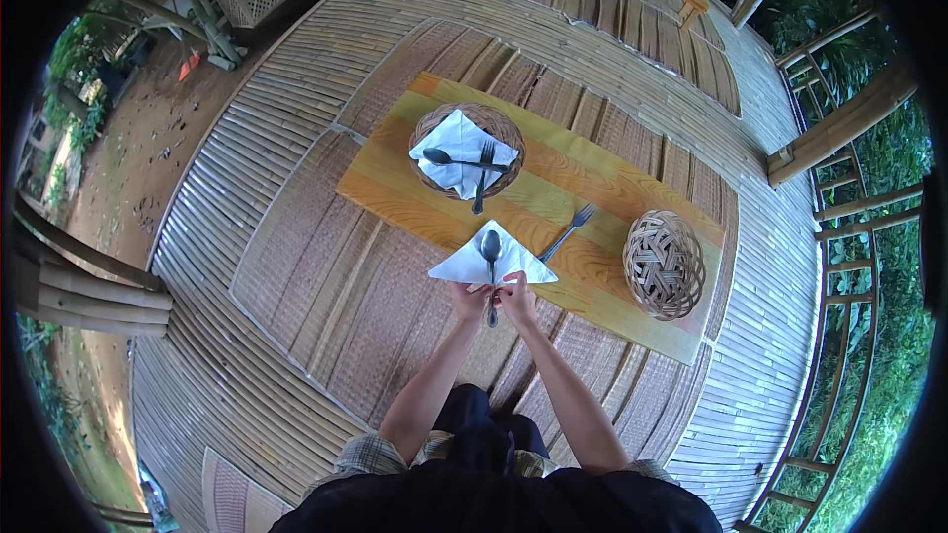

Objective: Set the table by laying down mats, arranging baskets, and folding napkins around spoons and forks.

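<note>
A white napkin (461, 265) folded into a triangle lies at the near edge of the table, its point facing away from me. On it rests a metal spoon (492, 248), bowl outward, its handle running toward me between my hands. My left hand (467, 303) grips the napkin's near edge, left of the handle; some of its fingers are hidden. Beside the handle on the right, my right hand (515, 302) has its fingers closed at the same napkin edge. A metal fork (570, 231) lies diagonally just right of the napkin, tines pointing away.
Farther off, a round woven plate (426, 128) carries another white napkin (460, 125) with a spoon (462, 160) and fork (485, 174) crossed on it. A wicker basket (664, 265) sits at the right of the low wooden table (583, 183). Woven mats (306, 266) surround the table.
</note>
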`<action>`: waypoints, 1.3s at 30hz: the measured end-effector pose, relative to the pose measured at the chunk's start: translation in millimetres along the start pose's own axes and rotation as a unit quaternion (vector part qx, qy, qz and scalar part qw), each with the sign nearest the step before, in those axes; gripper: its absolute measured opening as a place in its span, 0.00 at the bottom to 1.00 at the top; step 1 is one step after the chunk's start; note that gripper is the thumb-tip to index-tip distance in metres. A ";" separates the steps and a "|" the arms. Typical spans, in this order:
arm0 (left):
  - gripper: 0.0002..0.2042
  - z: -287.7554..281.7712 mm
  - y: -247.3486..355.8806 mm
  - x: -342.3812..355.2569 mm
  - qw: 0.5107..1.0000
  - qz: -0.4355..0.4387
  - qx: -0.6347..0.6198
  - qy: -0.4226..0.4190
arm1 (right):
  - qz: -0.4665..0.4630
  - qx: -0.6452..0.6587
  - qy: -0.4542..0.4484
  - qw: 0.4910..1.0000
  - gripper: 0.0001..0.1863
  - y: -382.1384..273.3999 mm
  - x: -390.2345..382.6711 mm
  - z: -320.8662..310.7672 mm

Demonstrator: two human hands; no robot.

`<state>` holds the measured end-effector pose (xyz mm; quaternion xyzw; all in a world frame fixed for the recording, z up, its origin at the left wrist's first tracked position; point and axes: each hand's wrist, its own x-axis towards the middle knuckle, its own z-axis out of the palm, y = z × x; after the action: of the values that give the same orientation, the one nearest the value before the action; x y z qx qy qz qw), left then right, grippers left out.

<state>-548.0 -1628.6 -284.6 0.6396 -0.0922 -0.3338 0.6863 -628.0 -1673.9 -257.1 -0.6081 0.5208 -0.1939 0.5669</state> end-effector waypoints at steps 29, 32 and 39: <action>0.15 4.6 -3.0 3.2 0.980 -0.191 -0.041 -0.045 | 0.071 -0.202 0.269 0.939 0.14 7.0 121.8 -118.9; 0.15 -5.6 4.9 5.7 0.980 -0.192 -0.049 -0.002 | -0.069 -0.079 0.202 0.974 0.11 -24.3 72.9 -93.1; 0.08 1.5 3.1 0.9 0.977 -0.191 -0.088 -0.023 | 0.005 0.038 -0.067 0.997 0.07 -7.9 2.4 -22.7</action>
<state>-547.1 -1630.5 -281.6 0.5748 0.0459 -0.4798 0.6613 -642.6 -1688.5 -244.5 -0.5954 0.4767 -0.1697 0.6241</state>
